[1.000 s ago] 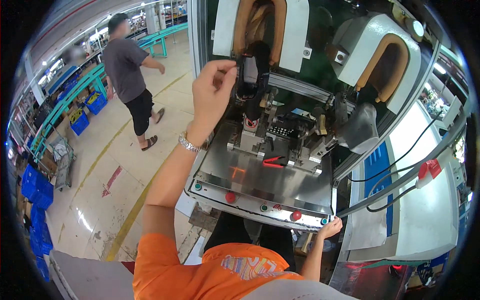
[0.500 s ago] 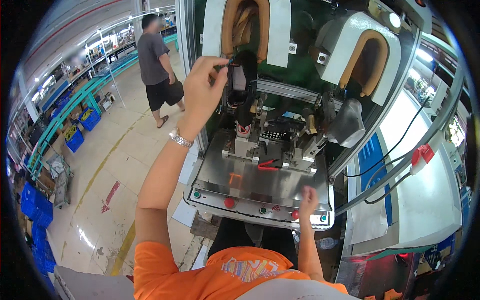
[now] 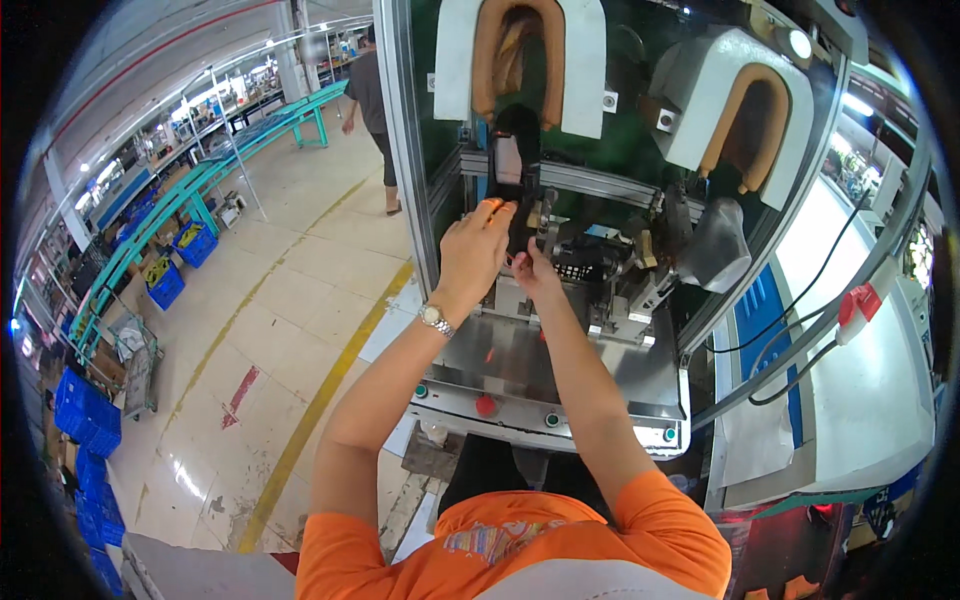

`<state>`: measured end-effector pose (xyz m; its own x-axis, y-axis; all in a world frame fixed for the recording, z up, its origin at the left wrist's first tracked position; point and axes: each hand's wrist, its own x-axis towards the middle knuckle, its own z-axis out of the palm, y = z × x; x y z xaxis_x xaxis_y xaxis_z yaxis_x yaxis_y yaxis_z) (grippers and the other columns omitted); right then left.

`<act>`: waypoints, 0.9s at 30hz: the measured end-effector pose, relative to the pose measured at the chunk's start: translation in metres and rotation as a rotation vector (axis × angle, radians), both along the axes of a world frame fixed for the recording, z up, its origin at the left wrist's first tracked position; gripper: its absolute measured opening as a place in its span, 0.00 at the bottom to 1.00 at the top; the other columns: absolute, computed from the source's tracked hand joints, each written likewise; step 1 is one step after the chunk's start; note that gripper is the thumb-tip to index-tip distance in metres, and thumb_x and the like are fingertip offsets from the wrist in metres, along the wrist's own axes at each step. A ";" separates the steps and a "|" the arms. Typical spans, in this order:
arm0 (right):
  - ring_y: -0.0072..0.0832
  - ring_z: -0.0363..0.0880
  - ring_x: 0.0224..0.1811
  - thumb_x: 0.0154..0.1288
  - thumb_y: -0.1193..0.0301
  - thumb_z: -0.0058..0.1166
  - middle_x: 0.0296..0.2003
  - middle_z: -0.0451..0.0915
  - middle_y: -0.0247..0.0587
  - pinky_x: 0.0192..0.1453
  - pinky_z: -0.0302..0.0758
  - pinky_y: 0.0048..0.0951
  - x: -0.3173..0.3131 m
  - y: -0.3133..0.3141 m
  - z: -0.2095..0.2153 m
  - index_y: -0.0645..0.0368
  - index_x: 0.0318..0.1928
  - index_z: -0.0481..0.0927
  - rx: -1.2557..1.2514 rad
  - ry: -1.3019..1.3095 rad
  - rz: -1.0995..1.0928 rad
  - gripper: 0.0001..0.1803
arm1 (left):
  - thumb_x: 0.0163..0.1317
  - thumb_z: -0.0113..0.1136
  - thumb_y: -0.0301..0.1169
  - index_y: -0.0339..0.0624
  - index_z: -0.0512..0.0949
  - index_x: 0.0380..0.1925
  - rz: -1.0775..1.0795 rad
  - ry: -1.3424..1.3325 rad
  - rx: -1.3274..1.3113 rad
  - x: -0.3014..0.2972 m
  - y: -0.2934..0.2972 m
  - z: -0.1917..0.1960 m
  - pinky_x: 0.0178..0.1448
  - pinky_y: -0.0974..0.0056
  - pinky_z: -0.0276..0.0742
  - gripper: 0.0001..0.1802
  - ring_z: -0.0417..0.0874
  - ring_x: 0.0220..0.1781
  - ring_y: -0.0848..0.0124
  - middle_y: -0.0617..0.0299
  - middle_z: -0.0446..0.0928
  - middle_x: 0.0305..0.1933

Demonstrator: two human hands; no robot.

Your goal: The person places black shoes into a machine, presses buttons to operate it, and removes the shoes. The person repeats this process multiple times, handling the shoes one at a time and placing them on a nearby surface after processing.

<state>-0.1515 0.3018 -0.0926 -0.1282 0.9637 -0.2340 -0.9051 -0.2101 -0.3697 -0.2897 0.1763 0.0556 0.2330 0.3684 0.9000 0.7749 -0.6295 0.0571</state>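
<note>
A black shoe upper (image 3: 519, 135) with a lighter grey patch sits on the left station of a machine, below a brown U-shaped pad (image 3: 490, 85) in a white housing. My left hand (image 3: 474, 252) is curled at the left side of the upper's lower part, its fingertips lit orange and closed on it. Just right of it, my right hand (image 3: 537, 272) pinches the upper's lower end with thumb and fingers. What lies between the fingertips is partly hidden. On the right station stands a bare silver-grey metal form (image 3: 718, 248).
The machine's metal bed (image 3: 480, 355) has green and red push buttons (image 3: 486, 406) along its front edge. A metal frame post (image 3: 408, 150) rises left of my hands. A second brown pad (image 3: 735, 110) hangs at right. Blue crates (image 3: 88, 412) and a walking person (image 3: 372, 110) are at left.
My left hand has come down from beside the pad to the upper's lower part. My right hand has risen from the front buttons to meet it. The person walked right, partly behind the post.
</note>
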 end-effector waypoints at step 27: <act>0.23 0.77 0.28 0.62 0.71 0.54 0.28 0.77 0.33 0.34 0.77 0.23 0.005 -0.012 -0.021 0.57 0.35 0.77 -0.001 -0.090 -0.059 0.03 | 0.59 0.51 0.24 0.41 0.74 0.47 -0.158 -0.261 -0.114 -0.001 -0.004 -0.009 0.42 0.63 0.73 0.15 0.77 0.39 0.61 0.55 0.72 0.48</act>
